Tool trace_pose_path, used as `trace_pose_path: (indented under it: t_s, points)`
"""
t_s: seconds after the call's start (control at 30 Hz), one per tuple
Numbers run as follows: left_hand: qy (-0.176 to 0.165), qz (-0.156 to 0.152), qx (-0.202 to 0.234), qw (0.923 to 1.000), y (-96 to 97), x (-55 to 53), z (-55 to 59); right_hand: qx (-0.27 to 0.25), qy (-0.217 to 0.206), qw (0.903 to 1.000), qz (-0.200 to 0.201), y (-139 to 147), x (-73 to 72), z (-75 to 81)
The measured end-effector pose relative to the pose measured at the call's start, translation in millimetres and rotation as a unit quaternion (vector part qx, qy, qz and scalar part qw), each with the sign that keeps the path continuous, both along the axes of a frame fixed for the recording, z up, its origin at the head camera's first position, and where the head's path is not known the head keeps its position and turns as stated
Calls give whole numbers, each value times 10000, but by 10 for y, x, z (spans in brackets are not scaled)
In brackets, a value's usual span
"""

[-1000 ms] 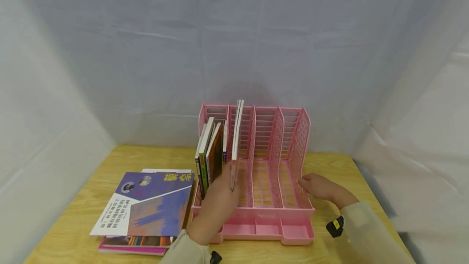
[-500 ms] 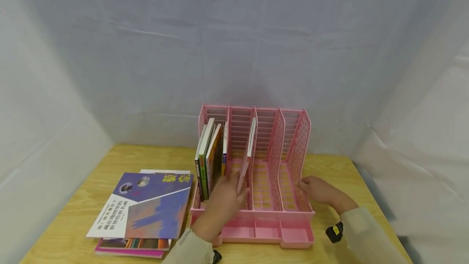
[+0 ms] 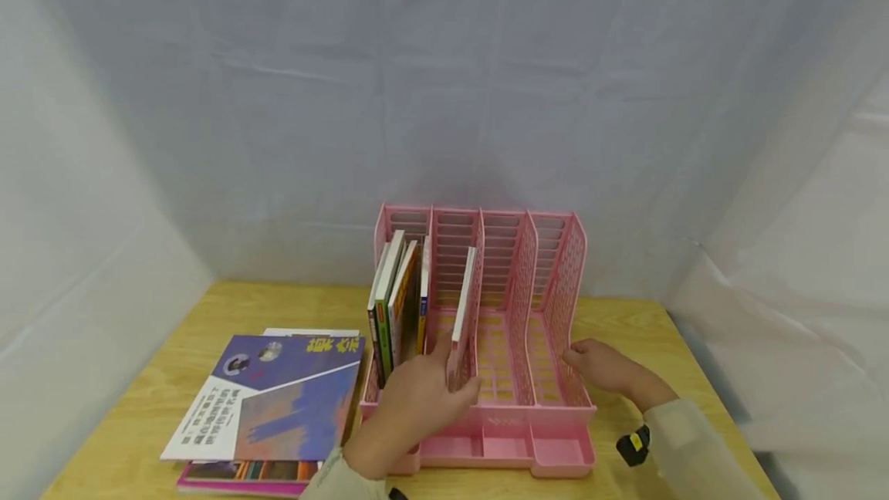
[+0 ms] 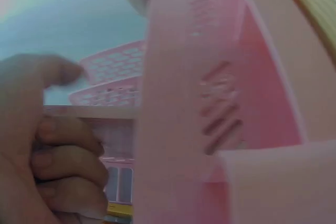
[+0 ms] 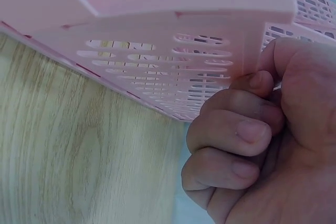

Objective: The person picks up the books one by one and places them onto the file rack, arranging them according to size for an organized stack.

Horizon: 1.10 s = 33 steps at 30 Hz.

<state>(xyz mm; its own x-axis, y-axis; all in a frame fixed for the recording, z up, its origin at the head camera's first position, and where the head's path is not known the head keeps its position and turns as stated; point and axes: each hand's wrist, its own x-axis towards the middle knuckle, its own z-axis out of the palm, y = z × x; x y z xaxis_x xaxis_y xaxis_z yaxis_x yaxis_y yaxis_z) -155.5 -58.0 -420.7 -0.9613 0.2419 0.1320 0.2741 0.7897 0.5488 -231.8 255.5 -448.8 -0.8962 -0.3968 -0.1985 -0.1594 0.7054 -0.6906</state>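
Note:
A pink desktop file organizer (image 3: 507, 411) with upright dividers stands mid-table. In its second compartment a thin white-edged book (image 3: 464, 307) leans right, near a divider. Around its front lower edge is my left hand (image 3: 413, 396), its fingers bent on the book's left side. In the left wrist view the thumb (image 4: 60, 72) stands apart from the curled fingers (image 4: 71, 169). My right hand (image 3: 607, 365) pinches the organizer's right side wall (image 5: 157, 72). The right wrist view shows thumb and index finger at the wall's edge, the other fingers (image 5: 226, 124) curled.
Several books (image 3: 396, 307) stand upright in the leftmost compartment. To the left, a pile of books lies flat, a blue, white and orange one (image 3: 299, 400) on top. White sheeting (image 3: 444, 99) hangs behind and beside the wooden table (image 3: 201, 315).
My left hand has brought the book down into the second compartment, where it now leans right. The thumb has since spread away from it. My right hand has stayed on the organizer's wall.

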Motion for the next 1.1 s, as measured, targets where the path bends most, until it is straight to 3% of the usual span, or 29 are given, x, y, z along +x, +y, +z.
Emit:
trace_pose_path:
  t_s: [0.1, 0.23, 0.37, 0.57, 0.7, 0.87, 1.1]
  points:
    - [-214, -69, 283, 9993, -10, -5, 51, -69, 34, 9999, 92, 10, -7, -17]
    - [-162, 80, 560, 9983, -39, -44, 25, -101, 44, 9998, 155, 18, 17, -31]
    - [273, 494, 698, 9960, -67, -97, -52, -45, -43, 9999, 136, 22, 38, -43]
    - [906, 1205, 795, 9854, -103, -189, -140, -127, -84, 9998, 111, 17, 44, -46]
    - [928, 1291, 793, 9841, -107, -246, -141, -140, -56, 9999, -23, 24, 31, -39]
    - [665, 1396, 842, 9844, -127, -319, -147, -202, -19, 9998, -68, 40, 28, -65]
    - [890, 1516, 740, 9816, -166, -365, -170, -126, 57, 9998, -110, 49, 10, -113]
